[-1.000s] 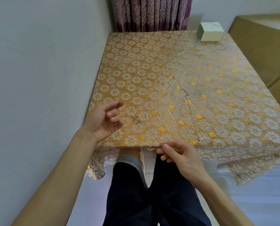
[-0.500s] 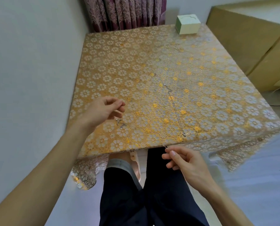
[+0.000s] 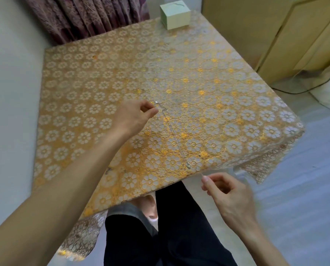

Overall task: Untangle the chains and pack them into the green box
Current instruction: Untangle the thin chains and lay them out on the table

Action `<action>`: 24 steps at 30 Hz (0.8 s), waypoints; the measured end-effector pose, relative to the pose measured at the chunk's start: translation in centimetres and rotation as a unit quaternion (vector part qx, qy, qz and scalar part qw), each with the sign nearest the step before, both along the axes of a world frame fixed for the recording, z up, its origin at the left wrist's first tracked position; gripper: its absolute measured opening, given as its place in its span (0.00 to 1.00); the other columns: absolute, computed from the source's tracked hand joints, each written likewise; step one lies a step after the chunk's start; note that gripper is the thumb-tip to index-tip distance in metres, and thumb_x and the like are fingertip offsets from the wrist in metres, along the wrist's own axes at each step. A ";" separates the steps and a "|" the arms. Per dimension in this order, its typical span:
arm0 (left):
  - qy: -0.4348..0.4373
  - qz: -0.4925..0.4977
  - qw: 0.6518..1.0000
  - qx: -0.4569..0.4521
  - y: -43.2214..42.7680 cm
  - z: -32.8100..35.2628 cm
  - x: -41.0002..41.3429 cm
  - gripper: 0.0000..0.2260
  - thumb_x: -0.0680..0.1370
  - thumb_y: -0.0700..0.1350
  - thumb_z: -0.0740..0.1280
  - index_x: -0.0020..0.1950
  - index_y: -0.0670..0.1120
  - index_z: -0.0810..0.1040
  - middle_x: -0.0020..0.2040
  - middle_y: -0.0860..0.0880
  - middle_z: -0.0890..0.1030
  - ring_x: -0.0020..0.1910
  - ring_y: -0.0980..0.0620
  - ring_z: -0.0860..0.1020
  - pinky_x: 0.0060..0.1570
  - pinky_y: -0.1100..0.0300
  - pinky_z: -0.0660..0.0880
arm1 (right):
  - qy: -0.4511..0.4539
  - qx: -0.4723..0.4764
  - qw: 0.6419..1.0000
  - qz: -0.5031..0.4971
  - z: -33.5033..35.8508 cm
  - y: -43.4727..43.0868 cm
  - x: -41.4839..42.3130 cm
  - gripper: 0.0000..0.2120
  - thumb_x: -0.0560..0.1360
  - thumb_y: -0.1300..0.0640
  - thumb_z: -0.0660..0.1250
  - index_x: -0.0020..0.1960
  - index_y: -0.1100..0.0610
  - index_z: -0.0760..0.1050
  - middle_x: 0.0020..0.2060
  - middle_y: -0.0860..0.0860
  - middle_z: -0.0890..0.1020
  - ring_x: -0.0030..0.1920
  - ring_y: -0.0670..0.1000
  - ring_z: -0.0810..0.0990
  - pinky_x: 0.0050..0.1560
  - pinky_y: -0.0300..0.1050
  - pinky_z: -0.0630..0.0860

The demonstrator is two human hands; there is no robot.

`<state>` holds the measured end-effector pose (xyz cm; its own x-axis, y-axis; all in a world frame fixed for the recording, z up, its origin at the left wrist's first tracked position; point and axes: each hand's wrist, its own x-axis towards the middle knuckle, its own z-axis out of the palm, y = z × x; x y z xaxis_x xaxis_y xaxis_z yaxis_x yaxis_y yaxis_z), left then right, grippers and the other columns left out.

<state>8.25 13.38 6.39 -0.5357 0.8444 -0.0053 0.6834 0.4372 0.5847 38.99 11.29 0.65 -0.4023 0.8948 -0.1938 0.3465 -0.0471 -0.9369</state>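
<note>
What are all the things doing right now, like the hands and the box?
left hand: reached out, fingertips pinching the chain's far end
right hand: off the table's near edge, fingers curled
chain: stretched straight on the tablecloth
green box: closed, far corner
curtain: drawn

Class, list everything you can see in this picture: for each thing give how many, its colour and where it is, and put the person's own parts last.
Green box: one, pale green, closed, far edge of the table.
Chain: one thin, silver, stretched across the tablecloth from the left hand toward the near edge, clasp end near that edge.
Tablecloth: one, gold and white lace flowers, covering the table.
Curtain: one, dark purple, behind the table.
Cabinet: one, light wood, right of the table.
Cable: one, dark, on the floor at right.
Left hand: one, pinching the chain's far end.
Right hand: one, below the table's near edge, fingers pinched; what it holds is unclear.
Legs: dark trousers, bottom centre.
</note>
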 end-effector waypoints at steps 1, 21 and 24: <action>0.004 -0.005 1.000 -0.003 1.1 -0.3 0.1 0.07 0.78 0.56 0.71 0.50 0.54 0.84 0.44 0.57 0.83 0.41 0.58 0.81 0.45 0.58 0.79 | -0.002 0.006 1.000 -0.004 -0.2 0.2 0.0 0.05 0.76 0.50 0.73 0.41 0.47 0.82 0.35 0.43 0.85 0.38 0.43 0.84 0.42 0.38 0.80; 0.117 -0.048 0.991 -0.040 9.9 -3.8 -0.6 0.08 0.77 0.54 0.72 0.52 0.54 0.85 0.50 0.53 0.85 0.51 0.52 0.81 0.53 0.51 0.79 | -0.114 0.279 0.954 0.004 -2.9 2.5 -3.4 0.02 0.75 0.53 0.74 0.45 0.51 0.83 0.39 0.44 0.81 0.38 0.47 0.80 0.37 0.47 0.79; 0.117 -0.053 0.991 -0.042 9.8 -3.9 -0.6 0.08 0.77 0.53 0.71 0.53 0.52 0.85 0.49 0.53 0.85 0.50 0.52 0.81 0.53 0.52 0.79 | -0.103 0.269 0.958 0.001 -2.9 2.3 -3.3 0.02 0.76 0.53 0.74 0.46 0.50 0.83 0.41 0.43 0.81 0.36 0.44 0.81 0.37 0.46 0.80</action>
